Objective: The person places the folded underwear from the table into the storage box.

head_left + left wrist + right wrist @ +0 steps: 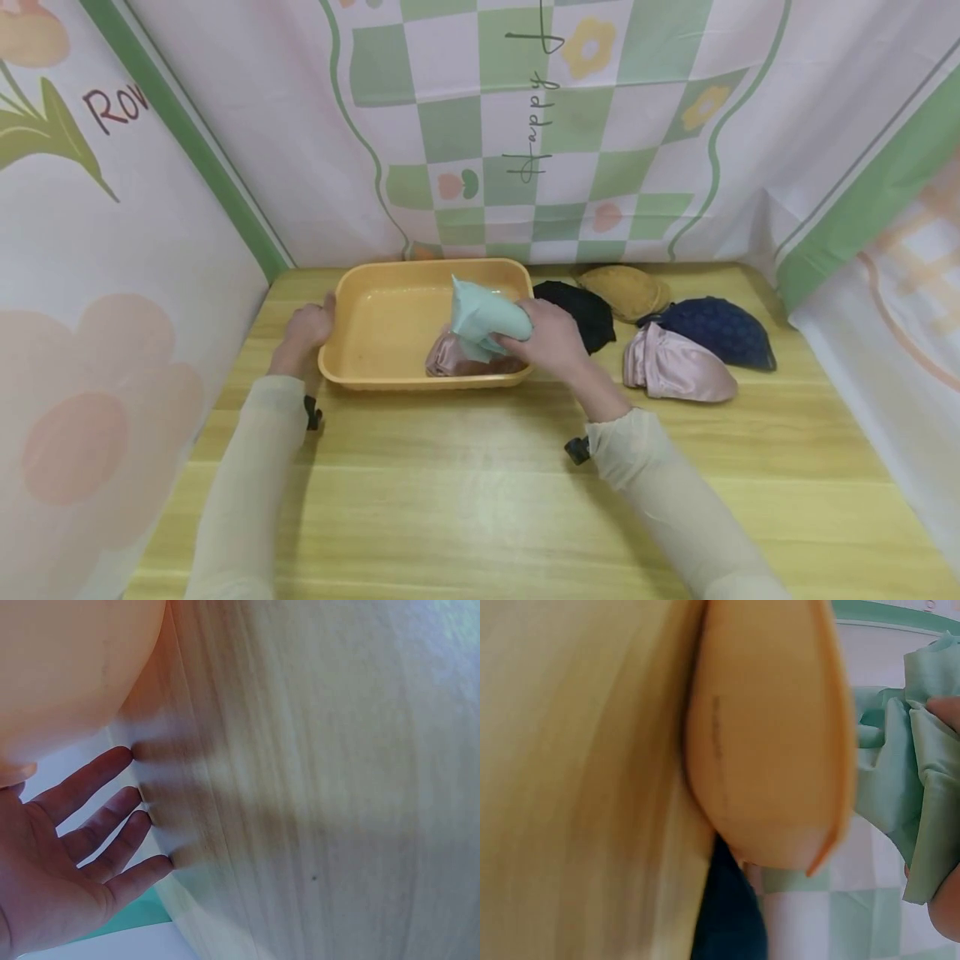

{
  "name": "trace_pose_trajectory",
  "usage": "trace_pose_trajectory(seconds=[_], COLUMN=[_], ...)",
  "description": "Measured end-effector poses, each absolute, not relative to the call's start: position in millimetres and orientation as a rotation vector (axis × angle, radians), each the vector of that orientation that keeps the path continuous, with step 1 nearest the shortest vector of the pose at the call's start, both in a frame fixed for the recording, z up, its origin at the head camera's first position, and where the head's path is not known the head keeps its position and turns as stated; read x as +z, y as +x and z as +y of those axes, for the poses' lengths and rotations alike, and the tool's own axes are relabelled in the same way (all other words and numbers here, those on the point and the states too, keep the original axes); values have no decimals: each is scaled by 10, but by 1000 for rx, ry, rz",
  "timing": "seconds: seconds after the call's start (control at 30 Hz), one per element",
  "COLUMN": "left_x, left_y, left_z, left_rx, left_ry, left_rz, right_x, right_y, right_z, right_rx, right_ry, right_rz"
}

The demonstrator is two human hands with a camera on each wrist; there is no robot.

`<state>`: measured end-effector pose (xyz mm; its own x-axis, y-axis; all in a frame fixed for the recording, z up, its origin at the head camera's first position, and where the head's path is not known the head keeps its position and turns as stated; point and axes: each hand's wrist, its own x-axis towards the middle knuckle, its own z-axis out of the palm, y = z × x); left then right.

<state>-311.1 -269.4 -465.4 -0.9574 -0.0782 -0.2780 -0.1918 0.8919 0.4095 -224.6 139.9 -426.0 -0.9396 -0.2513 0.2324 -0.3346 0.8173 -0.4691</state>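
My right hand (553, 337) grips a mint-green folded bra (487, 310) over the right end of a yellow plastic basin (378, 384). In the right wrist view, folds of the mint bra (892, 772) show beside the fingers and the basin's outer wall (772, 735). A dusty-pink folded bra (444, 357) lies in the basin's front right corner, partly hidden beneath the mint one. At the basin's left end is my left hand (306, 332), thumb by the rim. Its fingers (82, 784) reach out loosely beside the basin in the left wrist view, fingertips close to the tabletop.
Right of the basin, on the wooden table (450, 492), lie a black folded bra (581, 312), a mustard one (622, 292), a navy one (716, 329) and a light pink satin one (678, 367). A patterned curtain (570, 125) hangs behind the table.
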Motion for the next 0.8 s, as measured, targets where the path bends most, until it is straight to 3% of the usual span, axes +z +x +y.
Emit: trace_pose_trajectory(seconds=[0.53, 0.8], left_x=[-4670, -4648], left_y=[-3130, -3098], left_z=[-2689, -2687], left_rx=[649, 652], left_ry=[-210, -198], left_rz=[2817, 2793], right_x=[-4491, -4460], right_y=[-2306, -2279], right_z=[1282, 1319], right_rx=[337, 406], right_ry=[543, 538], right_rz=[-3000, -2980])
